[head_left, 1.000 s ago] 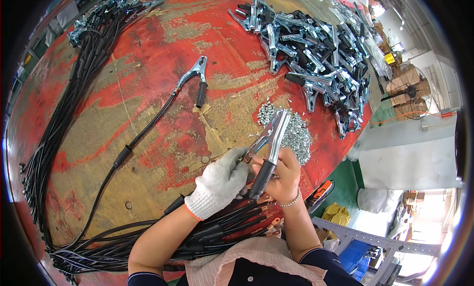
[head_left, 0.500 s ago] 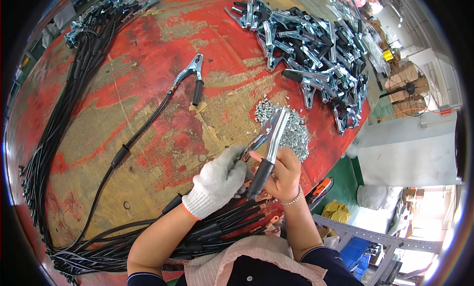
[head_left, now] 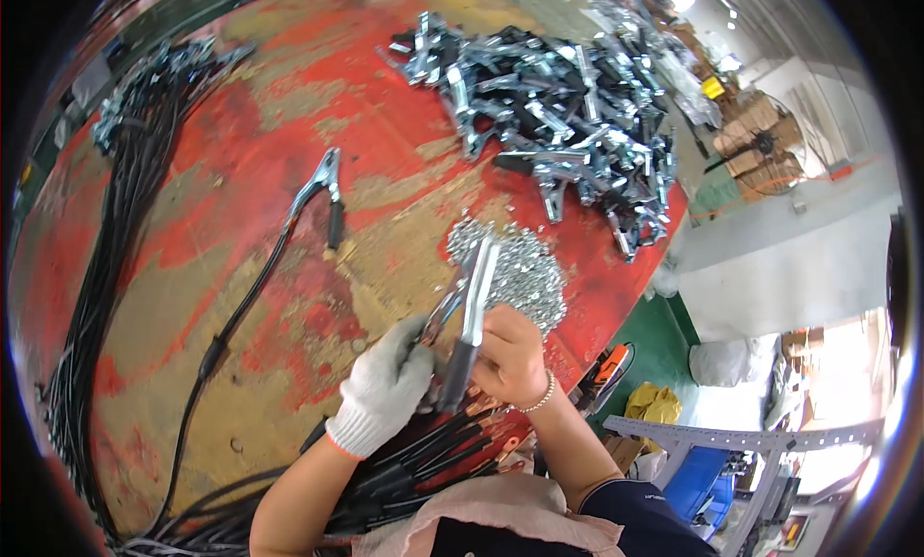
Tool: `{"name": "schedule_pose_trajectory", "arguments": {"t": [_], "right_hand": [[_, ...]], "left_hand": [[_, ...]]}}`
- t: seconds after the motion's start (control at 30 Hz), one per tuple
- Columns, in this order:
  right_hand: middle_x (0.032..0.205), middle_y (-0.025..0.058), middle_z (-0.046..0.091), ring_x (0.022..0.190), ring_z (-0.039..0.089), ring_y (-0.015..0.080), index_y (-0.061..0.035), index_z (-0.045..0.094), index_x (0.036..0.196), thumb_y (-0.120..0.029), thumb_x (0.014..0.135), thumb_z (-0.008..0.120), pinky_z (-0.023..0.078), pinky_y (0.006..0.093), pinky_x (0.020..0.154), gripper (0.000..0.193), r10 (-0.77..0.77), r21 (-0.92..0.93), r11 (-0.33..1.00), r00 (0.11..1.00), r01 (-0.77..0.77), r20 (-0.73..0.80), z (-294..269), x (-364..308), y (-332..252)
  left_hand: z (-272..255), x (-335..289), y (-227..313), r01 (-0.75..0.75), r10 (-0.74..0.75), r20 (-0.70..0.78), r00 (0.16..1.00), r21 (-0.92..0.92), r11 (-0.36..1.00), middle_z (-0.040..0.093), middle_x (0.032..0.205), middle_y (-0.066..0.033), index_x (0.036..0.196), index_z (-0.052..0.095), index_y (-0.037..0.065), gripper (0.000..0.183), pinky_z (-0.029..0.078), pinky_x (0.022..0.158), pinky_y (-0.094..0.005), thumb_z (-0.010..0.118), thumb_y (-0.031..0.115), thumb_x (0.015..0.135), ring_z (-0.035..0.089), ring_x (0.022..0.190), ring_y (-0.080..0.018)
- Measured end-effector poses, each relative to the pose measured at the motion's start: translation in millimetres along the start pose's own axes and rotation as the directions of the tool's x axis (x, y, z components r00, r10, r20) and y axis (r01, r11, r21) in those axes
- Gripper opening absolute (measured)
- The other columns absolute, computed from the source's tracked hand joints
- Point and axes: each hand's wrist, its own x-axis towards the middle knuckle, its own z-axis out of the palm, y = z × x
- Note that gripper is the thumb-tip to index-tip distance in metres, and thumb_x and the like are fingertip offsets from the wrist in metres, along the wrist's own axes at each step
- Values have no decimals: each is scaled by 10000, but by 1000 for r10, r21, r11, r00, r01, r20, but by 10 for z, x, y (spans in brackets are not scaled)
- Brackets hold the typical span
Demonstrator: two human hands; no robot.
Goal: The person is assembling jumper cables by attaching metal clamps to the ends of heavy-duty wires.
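Note:
In front of me my left hand [head_left: 380, 389], in a grey-white knitted glove, is closed on a silver battery clamp [head_left: 478, 292] at its lower end. The clamp's jaws point away from me, and its black-sleeved handle [head_left: 459, 369] slants down toward my body. My bare right hand [head_left: 513, 355], with a bead bracelet at the wrist, has its fingers curled against the clamp beside that handle. Its fingertips are partly hidden behind the clamp. Just beyond both hands lies a heap of small silver screws [head_left: 529, 283]. Copper lugs [head_left: 508, 448] on black cables [head_left: 414, 475] lie below my hands.
A large pile of clamps [head_left: 568, 110] covers the far right of the red, worn tabletop [head_left: 279, 316]. One cable with a clamp fitted [head_left: 327, 182] lies left of centre. A long bundle of black cables [head_left: 125, 211] runs along the left edge. A fan [head_left: 763, 143] stands beyond the right edge.
The view has shifted, so table and hands appear further left. Both hands still hold the same clamp, and my right fingers have drawn in closer beside its handle.

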Motion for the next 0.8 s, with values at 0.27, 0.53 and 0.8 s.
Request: {"name": "schedule_pose_trajectory", "arguments": {"t": [0.27,0.53,0.8], "right_hand": [[928,91,639,885,598,293,-131,689,1080,-194,846,690,481,400,777,242,154,-384,900,974,-207,-165,-600,186,986],[1205,14,572,1156,502,267,-240,682,1091,-287,862,652,409,451,938,236,95,-770,631,994,-98,-49,-783,834,2098],[1095,59,616,1009,607,231,-151,679,1024,-337,894,626,491,373,820,233,182,-652,758,948,34,261,-1296,1124,2368]], "left_hand": [[-398,307,298,-201,453,-333,827,578,791,668,822,-134,1275,516,4,348,520,590,-362,516,124,948,657,670,-236],[-1239,952,135,431,270,-461,846,887,163,690,889,-179,1250,522,109,394,530,720,-501,508,343,934,670,834,-386],[-607,58,274,-128,470,-43,882,936,327,670,869,-111,1005,667,105,223,507,715,-434,614,289,892,643,787,-314]]}}
